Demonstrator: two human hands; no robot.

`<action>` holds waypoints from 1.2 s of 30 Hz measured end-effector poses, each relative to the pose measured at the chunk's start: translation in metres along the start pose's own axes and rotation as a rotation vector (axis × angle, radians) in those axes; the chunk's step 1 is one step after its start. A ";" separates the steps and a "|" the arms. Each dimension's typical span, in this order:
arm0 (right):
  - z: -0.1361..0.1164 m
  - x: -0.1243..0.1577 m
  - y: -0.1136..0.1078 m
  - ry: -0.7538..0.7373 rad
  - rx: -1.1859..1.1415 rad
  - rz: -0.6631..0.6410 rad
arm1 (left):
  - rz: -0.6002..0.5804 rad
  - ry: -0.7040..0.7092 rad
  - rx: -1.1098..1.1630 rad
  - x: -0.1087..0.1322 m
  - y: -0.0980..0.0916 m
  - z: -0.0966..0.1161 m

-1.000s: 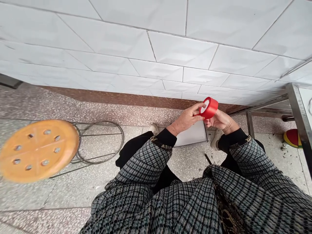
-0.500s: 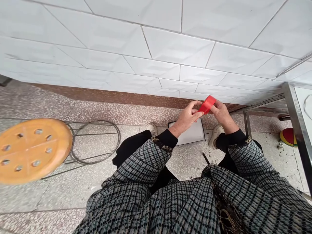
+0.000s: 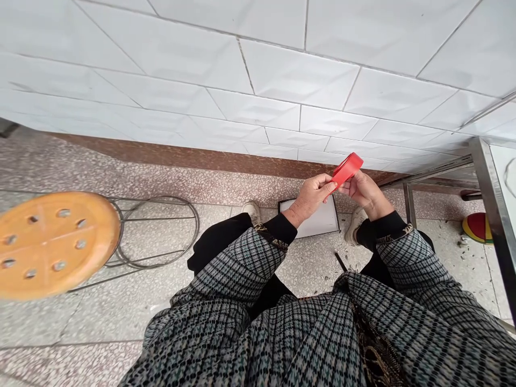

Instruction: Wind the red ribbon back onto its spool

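A roll of glossy red tape [image 3: 347,170] is held up in front of the tiled wall, tilted with its far end up and to the right. My left hand [image 3: 309,198] pinches its lower left end, thumb on top and fingers curled beneath. My right hand [image 3: 366,192] is at the roll's right side, its thumb against the tape and its fingers reaching under it, partly hidden. Below the hands, a white board with a dark frame [image 3: 312,219] lies on the floor between my shoes.
At left is a round orange stool seat [image 3: 48,244] with holes and metal rings [image 3: 159,263] beside it. A metal-framed table [image 3: 481,177] stands at right, near a red, yellow and green ball [image 3: 475,228]. A dark stick [image 3: 341,262] and small scraps lie on the floor.
The red roll has turned and shows a longer, narrower side, with its far end slightly higher. My right hand has shifted lower along it, with more of its palm showing.
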State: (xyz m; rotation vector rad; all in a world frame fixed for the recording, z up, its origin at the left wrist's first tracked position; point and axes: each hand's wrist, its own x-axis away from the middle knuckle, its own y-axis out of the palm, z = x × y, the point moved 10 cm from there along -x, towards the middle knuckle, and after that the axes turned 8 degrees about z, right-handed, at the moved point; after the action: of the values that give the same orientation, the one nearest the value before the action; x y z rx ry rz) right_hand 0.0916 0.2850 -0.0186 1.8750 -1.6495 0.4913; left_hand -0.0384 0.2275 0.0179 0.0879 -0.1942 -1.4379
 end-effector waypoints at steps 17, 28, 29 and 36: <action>0.022 0.010 0.014 0.194 0.022 -0.204 | -0.110 0.087 -0.134 -0.004 0.004 0.001; 0.021 0.018 0.018 0.159 0.145 -0.249 | -0.177 -0.053 -0.024 -0.003 0.006 0.003; 0.017 0.017 0.017 0.115 0.193 -0.260 | -0.171 -0.074 0.013 -0.003 0.006 0.001; -0.039 0.010 0.000 -0.537 0.548 -0.086 | -0.162 -0.238 0.120 0.000 0.002 -0.021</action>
State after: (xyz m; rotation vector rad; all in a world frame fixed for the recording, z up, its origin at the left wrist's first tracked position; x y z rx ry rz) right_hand 0.0970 0.3021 0.0175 2.6496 -1.8829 0.4599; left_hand -0.0325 0.2269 -0.0022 0.0307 -0.4777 -1.5969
